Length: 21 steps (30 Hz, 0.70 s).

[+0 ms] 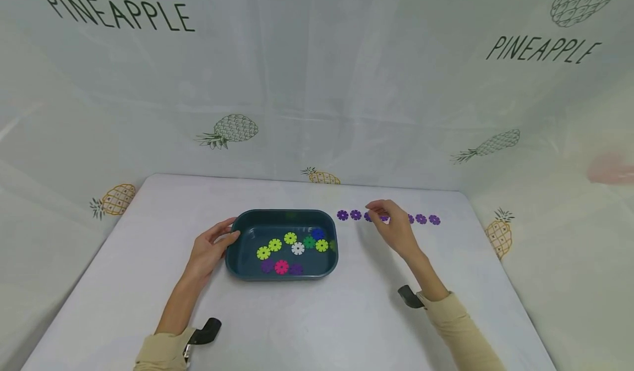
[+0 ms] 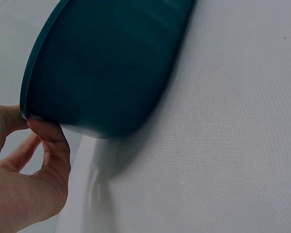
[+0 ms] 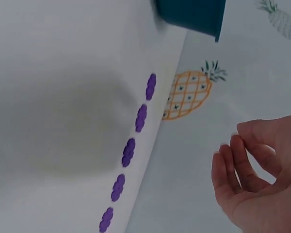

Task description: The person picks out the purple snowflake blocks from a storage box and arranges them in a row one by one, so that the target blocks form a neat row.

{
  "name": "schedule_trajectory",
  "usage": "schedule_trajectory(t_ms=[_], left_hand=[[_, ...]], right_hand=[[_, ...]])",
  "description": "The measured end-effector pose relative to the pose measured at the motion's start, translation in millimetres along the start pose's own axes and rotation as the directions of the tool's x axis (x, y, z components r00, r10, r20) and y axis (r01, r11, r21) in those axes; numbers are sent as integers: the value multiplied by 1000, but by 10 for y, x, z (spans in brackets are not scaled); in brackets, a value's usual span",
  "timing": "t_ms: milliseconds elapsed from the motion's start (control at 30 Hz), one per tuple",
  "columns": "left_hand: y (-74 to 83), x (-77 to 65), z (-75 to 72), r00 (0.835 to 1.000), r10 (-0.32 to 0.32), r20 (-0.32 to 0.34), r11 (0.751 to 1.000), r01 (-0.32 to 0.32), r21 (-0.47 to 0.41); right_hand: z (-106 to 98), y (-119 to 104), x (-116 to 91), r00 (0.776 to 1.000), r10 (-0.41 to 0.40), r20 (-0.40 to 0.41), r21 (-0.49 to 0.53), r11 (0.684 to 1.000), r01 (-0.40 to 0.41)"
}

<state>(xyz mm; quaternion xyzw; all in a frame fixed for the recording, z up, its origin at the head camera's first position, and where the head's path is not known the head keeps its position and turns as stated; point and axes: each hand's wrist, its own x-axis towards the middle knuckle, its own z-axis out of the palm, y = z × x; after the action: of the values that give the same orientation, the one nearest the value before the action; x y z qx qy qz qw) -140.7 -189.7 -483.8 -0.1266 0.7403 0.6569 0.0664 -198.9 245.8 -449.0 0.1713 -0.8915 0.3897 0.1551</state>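
A dark teal tray [image 1: 282, 278] sits on the white table, tilted in the left wrist view. My left hand [image 1: 205, 254] pinches its left rim between thumb and fingers. Inside lie several notched, flower-shaped plastic discs: yellow, a white disc [image 1: 298, 249], green, blue, purple and a pink disc [image 1: 281, 267]. To the tray's right runs a row of purple discs [image 1: 355, 215] along the table's far side. Above the middle of that row hovers my right hand [image 1: 397, 232], hiding part of it. Its fingers [image 3: 240, 162] are loosely bent towards the thumb, and nothing shows between them.
The white table [image 1: 317, 327] ends at a far edge just beyond the row. Behind it hangs a pale curtain [image 1: 317, 85] printed with pineapples. Black wrist mounts [image 1: 205, 331] are strapped at both beige sleeves [image 1: 455, 321].
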Motion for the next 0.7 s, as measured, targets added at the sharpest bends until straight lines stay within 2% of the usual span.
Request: schedule_trajectory(t_ms=[267,700], left_hand=[[5,-2,6,1000,6,4,1000,-6,-11],[-1,0,16,1000,-7,3,1000,7,-6]], right_hand=[[148,-188,-15,998,-45,46,-1,999,45],[414,-450,-50,981,-119,151,76,991,108]])
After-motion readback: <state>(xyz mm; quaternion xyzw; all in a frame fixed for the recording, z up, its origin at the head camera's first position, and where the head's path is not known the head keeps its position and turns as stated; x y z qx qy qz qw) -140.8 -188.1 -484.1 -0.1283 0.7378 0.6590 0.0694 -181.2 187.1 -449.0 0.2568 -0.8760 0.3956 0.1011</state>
